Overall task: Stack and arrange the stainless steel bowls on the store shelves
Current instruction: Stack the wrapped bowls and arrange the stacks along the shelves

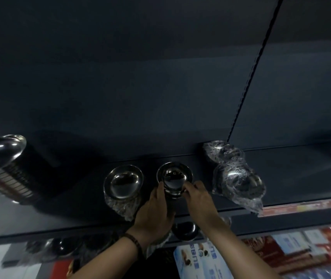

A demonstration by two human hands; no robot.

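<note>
**Steel bowls on a dark shelf, both hands on the middle stack**

Stainless steel shines against the dark shelf (281, 168), which has a dark back panel behind it. In the middle of the shelf stands a short stack of bowls (174, 179), and both hands are closed on it. The left hand (156, 208) wraps the left side of the stack, with the thumb up near the rim of the top bowl. The right hand (198, 196) pinches the right edge of the stack with its fingertips. A beaded bracelet (134, 241) sits on the left wrist.

Just to the left of the held stack there is a second stack of bowls (122, 183); its lower part is in clear plastic wrap. To the right, near the shelf upright (247, 87), a plastic-wrapped bundle of bowls (237, 174) lies tilted. Far left, a tall stack of bowls (3, 166) leans strongly in the wide-angle view.

On the lower shelf, one more bowl (185, 230) shows between the two forearms, and other bowls (60, 247) are dim at the left. Printed packages (301, 252) in red, white and blue fill the lower right corner; their text is too blurred to read.
</note>
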